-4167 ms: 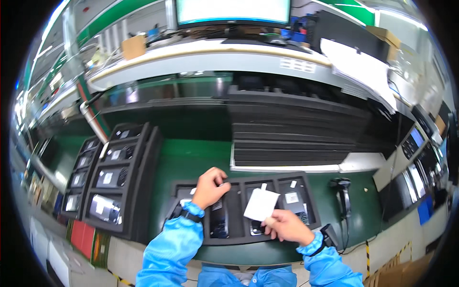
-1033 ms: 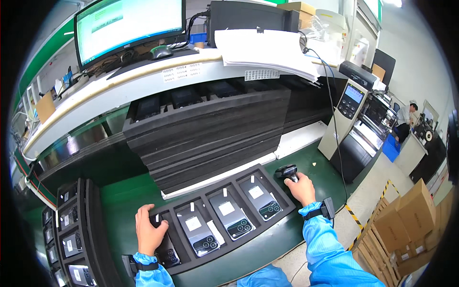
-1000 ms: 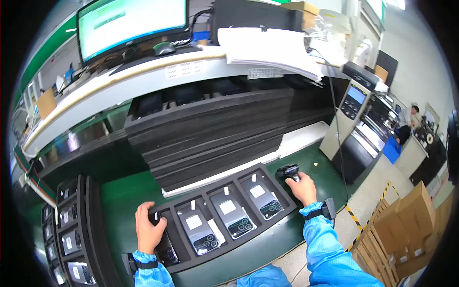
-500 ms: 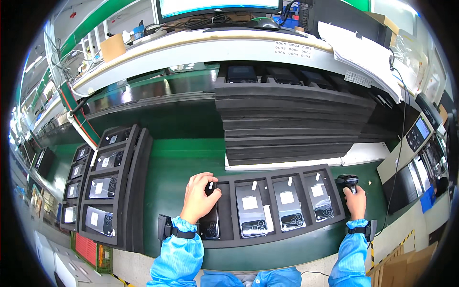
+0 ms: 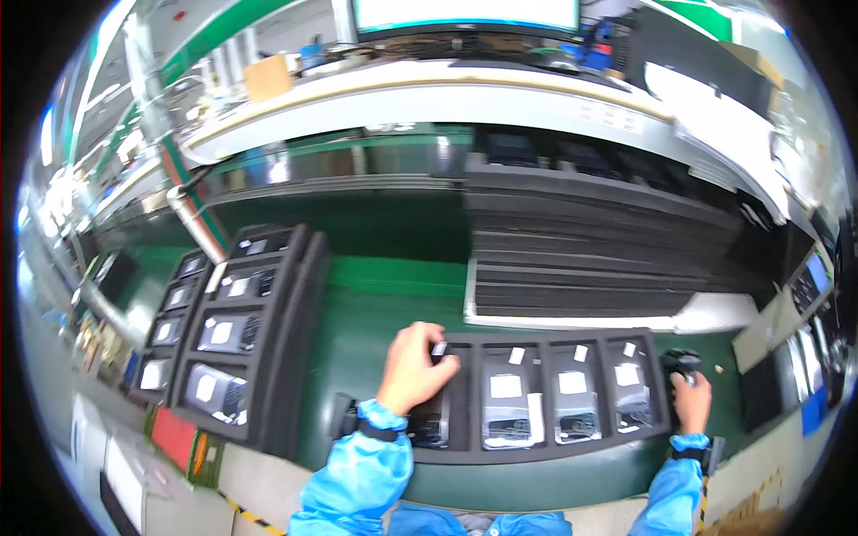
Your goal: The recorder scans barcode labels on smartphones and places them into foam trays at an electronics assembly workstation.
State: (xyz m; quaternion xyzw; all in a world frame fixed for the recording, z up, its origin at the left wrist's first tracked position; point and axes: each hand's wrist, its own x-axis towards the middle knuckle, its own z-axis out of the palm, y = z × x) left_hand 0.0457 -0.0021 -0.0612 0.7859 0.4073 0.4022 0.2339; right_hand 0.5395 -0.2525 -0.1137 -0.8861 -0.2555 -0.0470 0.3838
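Presently, the left hand (image 5: 416, 368) is over the leftmost compartment of a black foam tray (image 5: 474, 393), thumb and fingers bent about the upper end of a dark phone (image 5: 433, 428). Whether this grip pinches the phone or merely touches it cannot be told; the hand covers the contact and the view is blurred. The phone's lower part shows within its compartment. The right hand (image 5: 693, 399), just beyond the tray's right end, has its grip wrapped around a black handheld scanner (image 5: 682, 361) at the green counter (image 5: 384, 299). The other phones (image 5: 575, 413) occupy the remaining three compartments, each bearing a white label (image 5: 571, 383).

In this inspector's judgement, sound handling calls for light fingertip contact along the phone's edges, with its surface left uncovered as far as possible. The phone should sit square between the compartment walls. The scanner is best held by its handle, with its head clear of the foam and of the neighbouring phone.
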